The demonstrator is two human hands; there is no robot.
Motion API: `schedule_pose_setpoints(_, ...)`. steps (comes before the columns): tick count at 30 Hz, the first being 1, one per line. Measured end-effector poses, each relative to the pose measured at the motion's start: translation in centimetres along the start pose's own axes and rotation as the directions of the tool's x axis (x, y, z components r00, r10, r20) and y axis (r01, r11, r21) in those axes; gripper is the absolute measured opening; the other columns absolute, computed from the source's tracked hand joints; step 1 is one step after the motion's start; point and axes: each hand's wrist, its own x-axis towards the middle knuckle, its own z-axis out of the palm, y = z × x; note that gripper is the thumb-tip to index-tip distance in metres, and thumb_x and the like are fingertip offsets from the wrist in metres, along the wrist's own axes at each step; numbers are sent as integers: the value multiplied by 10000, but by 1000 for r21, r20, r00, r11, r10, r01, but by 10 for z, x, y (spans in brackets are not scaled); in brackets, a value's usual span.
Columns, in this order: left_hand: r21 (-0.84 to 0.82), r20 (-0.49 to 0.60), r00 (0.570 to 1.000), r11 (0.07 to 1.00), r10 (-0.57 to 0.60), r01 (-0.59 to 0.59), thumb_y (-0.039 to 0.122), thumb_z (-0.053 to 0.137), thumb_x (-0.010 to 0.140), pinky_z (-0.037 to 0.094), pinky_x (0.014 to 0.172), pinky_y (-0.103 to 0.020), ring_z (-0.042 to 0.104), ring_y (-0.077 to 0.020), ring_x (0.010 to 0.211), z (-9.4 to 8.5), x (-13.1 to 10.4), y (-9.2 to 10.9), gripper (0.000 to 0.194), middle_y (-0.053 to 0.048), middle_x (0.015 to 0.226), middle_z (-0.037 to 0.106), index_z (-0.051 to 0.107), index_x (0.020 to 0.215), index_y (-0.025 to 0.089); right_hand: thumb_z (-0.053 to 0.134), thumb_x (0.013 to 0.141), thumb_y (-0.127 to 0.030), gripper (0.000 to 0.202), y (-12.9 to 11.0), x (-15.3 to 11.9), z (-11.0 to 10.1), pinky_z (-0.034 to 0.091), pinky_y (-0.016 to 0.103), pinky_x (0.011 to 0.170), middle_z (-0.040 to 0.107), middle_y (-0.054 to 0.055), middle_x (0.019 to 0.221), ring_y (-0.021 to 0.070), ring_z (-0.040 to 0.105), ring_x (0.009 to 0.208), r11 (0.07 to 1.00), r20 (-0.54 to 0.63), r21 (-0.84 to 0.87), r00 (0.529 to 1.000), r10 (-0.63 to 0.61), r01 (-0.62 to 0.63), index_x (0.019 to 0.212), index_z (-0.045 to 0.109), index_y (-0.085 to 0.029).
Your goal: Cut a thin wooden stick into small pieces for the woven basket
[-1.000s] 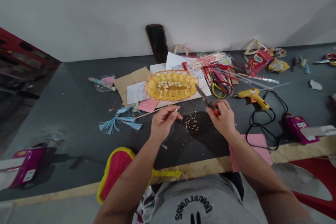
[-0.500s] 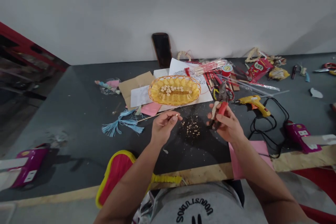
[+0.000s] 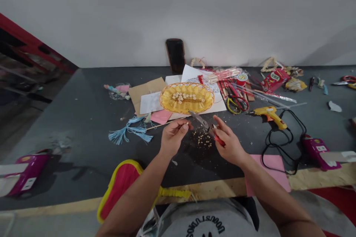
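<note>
Between thumb and forefinger, my left hand (image 3: 172,137) pinches a small pale piece (image 3: 187,123), too tiny to name. My right hand (image 3: 229,142) is wrapped round pliers (image 3: 202,121) with red handles, their metal jaws pointing up and left, close to my left fingertips. Below the jaws lies a scatter of pale bits (image 3: 204,140) on the dark table. Just beyond both hands, a yellow woven basket (image 3: 187,109) holds a cluster of small pale pieces (image 3: 183,97).
A yellow glue gun (image 3: 271,114) with a black cord lies to the right, near scissors (image 3: 237,104) and a thread spool (image 3: 241,77). Blue tassels (image 3: 129,131) lie left. A phone (image 3: 175,55) leans on the wall. Purple boxes (image 3: 27,174) sit at the table's sides.
My right hand has swung left and turned the pliers from upright to pointing at my left hand. The scissors behind it now show. My left hand keeps its pinch in nearly the same place.
</note>
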Motion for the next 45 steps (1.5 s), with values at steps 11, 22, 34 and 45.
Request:
schedule_pose_setpoints(11, -80, -64, 996, 995, -60, 54, 431, 714, 754, 348, 489, -208, 454, -80, 518, 1, 2, 5, 293, -4, 641, 620, 666, 850, 159, 475, 785, -14, 397, -8, 2, -2, 367, 479, 993, 73, 205, 1571, 258, 520, 1206, 950, 82, -300, 994, -66, 88, 1127, 588, -181)
schedule_pose_setpoints(22, 28, -43, 997, 998, -59, 61, 410, 697, 774, 297, 467, -194, 389, -70, 509, -1, 1, 0, 255, 25, 614, 506, 657, 804, 160, 514, 822, -64, 382, -10, 3, -3, 333, 491, 1025, 215, 176, 1548, 253, 502, 1230, 919, 97, -387, 995, -38, 73, 1157, 583, -236)
schedule_pose_setpoints(34, 117, -57, 998, 992, -40, 46, 432, 707, 742, 298, 470, -202, 380, -81, 497, 2, 3, 6, 275, 26, 601, 504, 645, 770, 165, 499, 831, -60, 393, -6, 3, -3, 428, 478, 948, 165, 174, 1562, 291, 508, 1206, 925, 113, -369, 992, -54, 92, 1178, 596, -217)
schedule_pose_setpoints(45, 188, -38, 999, 982, -14, 21, 436, 677, 768, 349, 491, -209, 430, -95, 508, 2, 3, 10, 279, 18, 598, 548, 619, 712, 169, 497, 805, -62, 364, -6, 3, -2, 462, 443, 919, 412, 145, 1463, 282, 527, 1156, 935, 162, -347, 987, -17, 73, 1122, 609, -202)
